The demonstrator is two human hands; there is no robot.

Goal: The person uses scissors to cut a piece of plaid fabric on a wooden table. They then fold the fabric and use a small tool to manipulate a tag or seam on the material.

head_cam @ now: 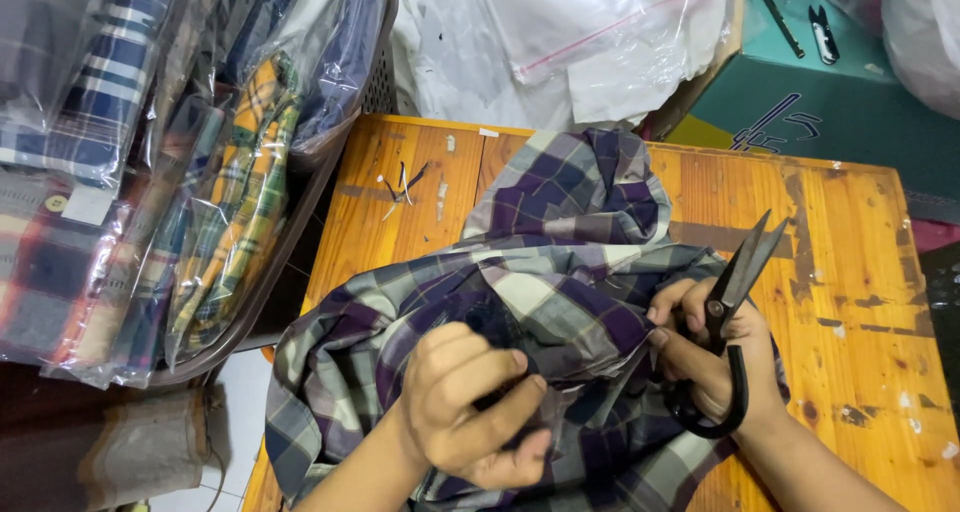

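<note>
While bunched on the near half of the wooden counter (860, 272), purple, grey and white plaid cloth (560, 262) heaped in folds, far end rising toward the counter's far edge. Left hand (470, 412) clenched on a fold of that cloth at the near middle, fingers curled tight, thumb pressed across. Right hand (715, 357) to the right of it, grasping black scissors (735, 312) by the loop handle, fingertips also touching the cloth; blades barely parted, tips pointing far and right, above bare wood. Loose thread scraps (402, 185) on the counter's far left part, apart from the cloth. Left of the counter, a dark bin (300, 222) stuffed with plaid fabrics in clear plastic bags (225, 202). Beyond the far edge, clear plastic sheets (560, 32) and a teal box (800, 102) with small black thread snips (824, 34) lying on top, well apart from both hands
</note>
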